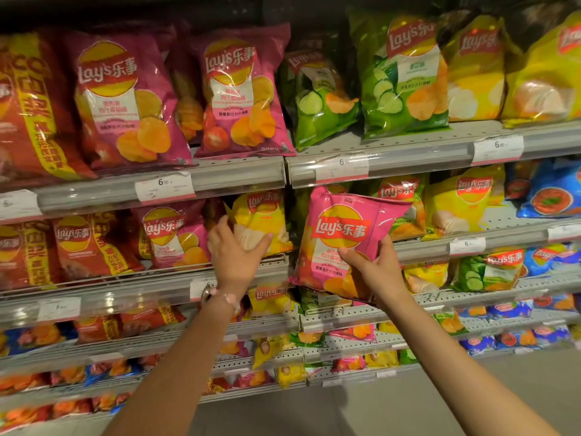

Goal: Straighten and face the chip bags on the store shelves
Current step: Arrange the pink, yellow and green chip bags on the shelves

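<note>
Gripping pink bag (341, 240), right hand (372, 265) fingers curled; left hand (234, 251) fingers spread, touching yellow bag (261, 221).

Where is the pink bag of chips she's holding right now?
In the head view, the pink bag is centre-right, held off the shelf by the right hand, in front of the second shelf's green bag, right of the yellow bag.
</note>
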